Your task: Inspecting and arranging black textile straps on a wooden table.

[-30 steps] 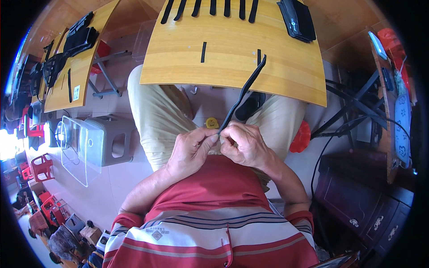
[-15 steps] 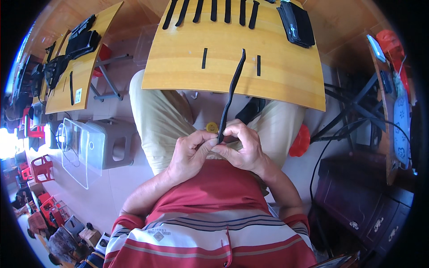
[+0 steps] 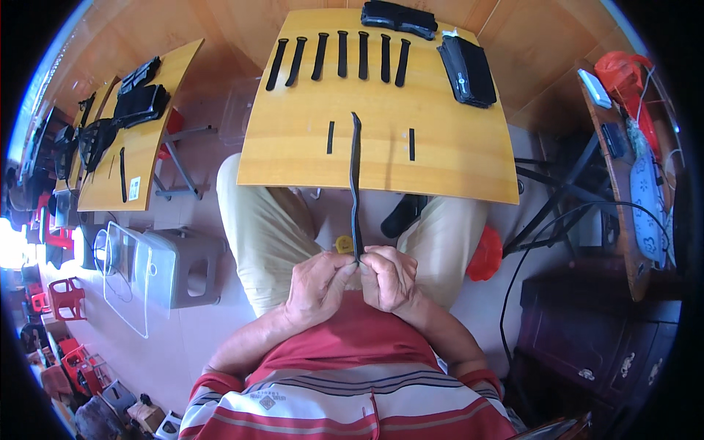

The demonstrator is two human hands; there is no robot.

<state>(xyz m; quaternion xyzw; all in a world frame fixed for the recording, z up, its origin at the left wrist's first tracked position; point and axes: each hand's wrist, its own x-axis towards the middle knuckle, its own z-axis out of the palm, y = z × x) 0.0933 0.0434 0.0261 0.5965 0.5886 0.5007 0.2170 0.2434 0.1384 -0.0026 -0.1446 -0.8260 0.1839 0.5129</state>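
A long black strap (image 3: 356, 176) runs from my fingers up over the near edge of the wooden table (image 3: 293, 165). My left hand (image 3: 320, 282) pinches its near end from one side. My right hand (image 3: 389, 277) pinches the same end from the other, fingers curled, the two thumbs close together. What the fingertips cover at that end is hidden. Two short black strips (image 3: 331, 137) lie apart on the table, one on each side of the strap. Several similar black straps with looped ends (image 3: 342, 55) lie in a row farther back.
A stack of black folded pieces (image 3: 468, 71) lies at the table's right, with a black bundle (image 3: 400, 20) at its far edge. Another table (image 3: 147, 154) with black items stands left, near a grey stool (image 3: 194, 268). A red bag (image 3: 484, 255) and a cable are right.
My view has tipped up, so more of the table's far side shows. The strap has swung from leaning right to nearly straight, and my right fingers have curled in closer to the left hand.
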